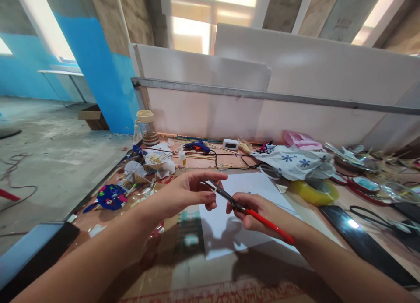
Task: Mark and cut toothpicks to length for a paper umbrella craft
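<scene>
My right hand [254, 211] is closed round a pair of scissors [235, 202] with red handles and dark blades. The blades point up and left, slightly parted, and reach to my left hand [192, 190]. Between the curled fingers of my left hand is a small pale sliver [215, 190], close to the blades; its exact kind is too small to make out. The left index finger stretches out above the blades. Both hands are above a white sheet of paper [216, 239], which lies on a cardboard board [157, 268] and catches their shadows.
At the back stand a lidded jar [146, 127], a small glue bottle [182, 157], a blue glue gun [197, 146] and a white digital clock [230, 144]. Yellow tape [316, 192], a flowered cloth [292, 160] and a dark phone [364, 241] lie right. Crafted pieces [111, 197] clutter the left.
</scene>
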A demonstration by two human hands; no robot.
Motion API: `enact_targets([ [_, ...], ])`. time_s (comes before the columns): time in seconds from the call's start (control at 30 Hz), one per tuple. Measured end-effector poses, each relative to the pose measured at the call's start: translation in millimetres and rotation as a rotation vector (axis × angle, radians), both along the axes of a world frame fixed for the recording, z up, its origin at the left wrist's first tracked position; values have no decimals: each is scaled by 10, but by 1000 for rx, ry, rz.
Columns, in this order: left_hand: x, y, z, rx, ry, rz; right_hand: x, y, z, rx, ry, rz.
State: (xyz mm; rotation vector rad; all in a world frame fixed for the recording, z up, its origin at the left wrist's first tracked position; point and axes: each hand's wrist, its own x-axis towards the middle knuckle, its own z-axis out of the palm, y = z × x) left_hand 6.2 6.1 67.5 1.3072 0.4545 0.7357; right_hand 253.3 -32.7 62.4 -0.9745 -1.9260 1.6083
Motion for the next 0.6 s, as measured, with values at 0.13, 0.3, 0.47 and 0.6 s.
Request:
enact_targets([
  [0.13,0,-12,-3,-20,-6,-28,-8,4,-20,-13,13,4],
  [0.3,16,-8,-20,-54,-25,-52,-7,15,-68,-12,40,8],
  [0.47,34,-7,-22,-69,-46,-92,-13,15,-49,8,22,12],
  [0.6,34,-6,-14,-49,-22,-98,-11,2,-27,-2,29,11],
])
